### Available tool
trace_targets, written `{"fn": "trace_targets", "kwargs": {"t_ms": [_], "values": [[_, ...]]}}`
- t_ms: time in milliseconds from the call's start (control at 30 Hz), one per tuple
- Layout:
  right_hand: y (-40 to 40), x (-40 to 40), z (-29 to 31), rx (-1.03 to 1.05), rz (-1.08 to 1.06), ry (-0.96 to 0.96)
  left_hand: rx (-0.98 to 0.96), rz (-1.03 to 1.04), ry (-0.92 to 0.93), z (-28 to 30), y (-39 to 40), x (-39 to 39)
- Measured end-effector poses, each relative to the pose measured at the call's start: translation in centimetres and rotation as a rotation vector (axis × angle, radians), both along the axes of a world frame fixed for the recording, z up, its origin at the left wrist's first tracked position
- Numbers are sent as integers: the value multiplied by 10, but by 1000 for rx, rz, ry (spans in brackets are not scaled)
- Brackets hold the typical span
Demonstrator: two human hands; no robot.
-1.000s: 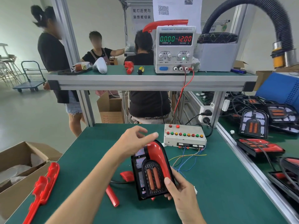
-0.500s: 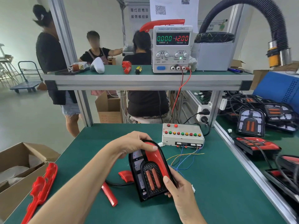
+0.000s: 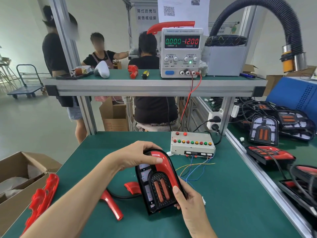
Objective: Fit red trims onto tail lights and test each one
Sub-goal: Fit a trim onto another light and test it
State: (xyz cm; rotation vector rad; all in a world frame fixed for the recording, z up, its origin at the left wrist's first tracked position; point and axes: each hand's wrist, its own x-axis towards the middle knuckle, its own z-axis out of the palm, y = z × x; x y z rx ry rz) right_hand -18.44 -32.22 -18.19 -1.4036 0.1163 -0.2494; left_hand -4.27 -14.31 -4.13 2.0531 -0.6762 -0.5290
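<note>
A black arch-shaped tail light (image 3: 158,188) with two orange lenses stands tilted on the green bench (image 3: 231,194). A glossy red trim (image 3: 163,166) lies along its top and right side. My left hand (image 3: 137,157) curls over the top of the light, thumb pressing on the trim. My right hand (image 3: 190,198) grips the lower right edge, thumb on the trim's lower end. Its black cable runs off to the left. Another red trim (image 3: 112,204) lies on the bench left of the light.
A white test box (image 3: 192,145) with coloured buttons and loose wires sits behind the light. The power supply (image 3: 181,52) on the shelf reads 0.000 and 12.00. Red trims (image 3: 42,198) lie by a cardboard box (image 3: 12,169) at left. Several tail lights (image 3: 264,129) cover the right bench. People work beyond.
My left hand, lifted with spread fingers a second ago, has come down onto the top of the light and now presses the trim. My right hand keeps its hold.
</note>
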Motion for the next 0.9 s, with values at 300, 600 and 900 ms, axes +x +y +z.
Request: {"fn": "trace_targets", "kwargs": {"t_ms": [300,600,900], "values": [[-2,0,-1,-36,-4,15,-71,36,23,-4,-6,3],[-3,1,2,-16,12,7,-55,100,138,-5,-6,7],[-2,-2,7,-12,10,-7,-179,157,423,-6,-16,2]]}}
